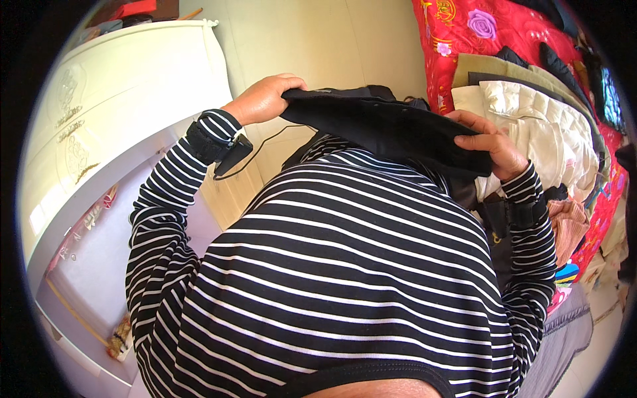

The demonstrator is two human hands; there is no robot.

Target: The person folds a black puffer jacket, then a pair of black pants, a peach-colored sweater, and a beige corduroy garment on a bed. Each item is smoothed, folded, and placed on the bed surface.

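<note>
A black cloth garment (383, 127) is stretched between my two hands, in front of my striped top. My left hand (268, 97) grips its upper left end, thumb and fingers closed on the edge. At the other end my right hand (490, 142) pinches the fabric, with the thumb on the near side. More dark cloth hangs below and behind the garment, partly hidden by it and by my body. Each wrist wears a black strap, and a small black device with a cable sits at the left one.
An open drawer (94, 248) of a white dresser (149, 74) is at my left, with a few items inside. To my right a red floral bedcover (458, 30) bears piled clothes, among them a white quilted garment (537, 114) and a pink ribbed one (570, 224).
</note>
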